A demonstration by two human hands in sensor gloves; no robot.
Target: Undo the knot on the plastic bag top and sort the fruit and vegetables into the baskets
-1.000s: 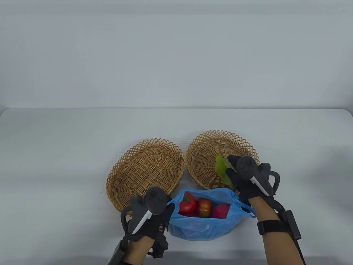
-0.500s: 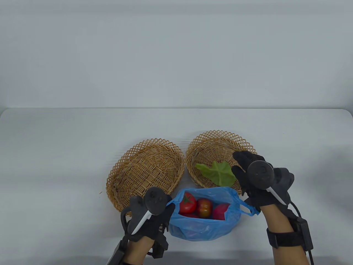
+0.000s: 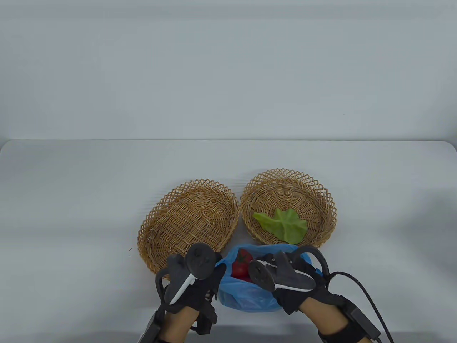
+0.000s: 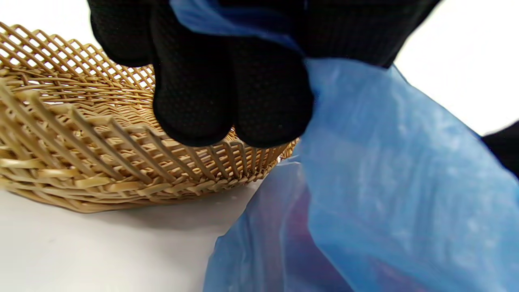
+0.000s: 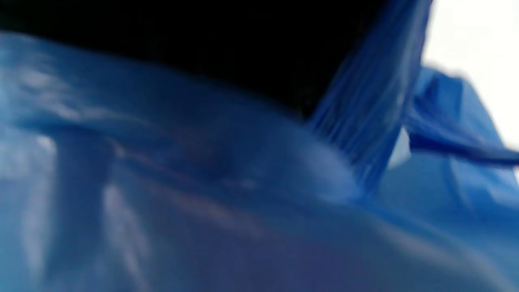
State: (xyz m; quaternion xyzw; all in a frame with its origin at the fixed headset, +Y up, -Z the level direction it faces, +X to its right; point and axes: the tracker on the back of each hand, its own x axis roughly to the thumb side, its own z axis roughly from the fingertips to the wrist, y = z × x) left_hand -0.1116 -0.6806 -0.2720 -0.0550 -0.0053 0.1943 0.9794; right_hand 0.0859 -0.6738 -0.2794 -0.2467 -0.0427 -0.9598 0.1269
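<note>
pale grey table [image 3: 71, 214], plain grey wall [image 3: 228, 71]

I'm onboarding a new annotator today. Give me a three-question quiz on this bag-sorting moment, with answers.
1. True or false: the lettuce leaf lies in the right basket.
2. Which hand holds the edge of the blue bag beside the left basket? A) left hand B) right hand C) neither
3. Fill in: the one item plainly seen in the bag in the table view is a red ____.

Key:
1. True.
2. A; the left wrist view shows its fingers pinching the plastic.
3. Tomato. The right hand covers the rest of the opening, its fingers hidden.
</note>
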